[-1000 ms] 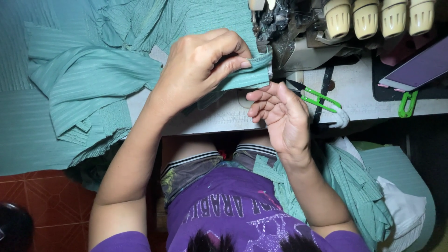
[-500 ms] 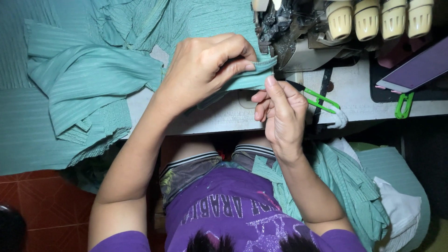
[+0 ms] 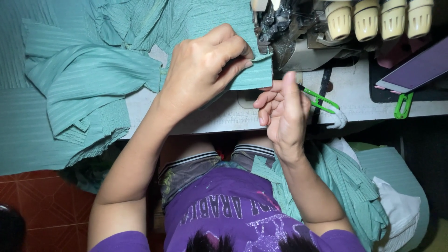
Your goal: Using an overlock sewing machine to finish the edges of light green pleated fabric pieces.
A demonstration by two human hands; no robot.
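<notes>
We are pinching the green cloth (image 3: 224, 28) with our left hand (image 3: 203, 70), our right hand (image 3: 282, 112) is curling loosely near the green snips (image 3: 319, 99), holding nothing

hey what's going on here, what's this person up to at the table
A person sits at a sewing machine on a white table. Their left hand pinches the edge of a teal ribbed fabric and holds it right at the machine's needle area. The right hand hovers just below that edge, fingers curled, beside green thread snips lying on the table. More teal fabric is heaped at the left and beside the person's lap.
</notes>
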